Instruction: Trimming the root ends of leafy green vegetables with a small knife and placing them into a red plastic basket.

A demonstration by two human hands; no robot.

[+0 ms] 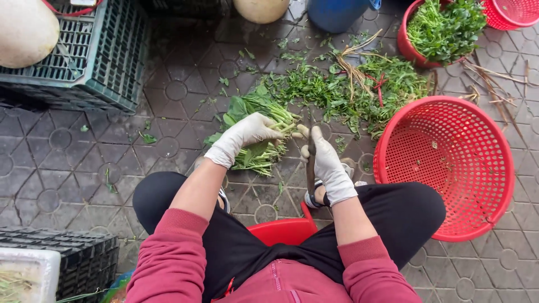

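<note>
Head view: left hand (244, 136) gripping bunch of greens (259, 132), right hand (328, 165) clenched around knife (310, 160), both just left of empty red basket (446, 168).

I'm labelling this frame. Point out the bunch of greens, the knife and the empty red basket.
bunch of greens (264, 109), head view, leafy part.
knife (310, 163), head view, mid blade.
empty red basket (487, 124), head view, far rim.
</note>
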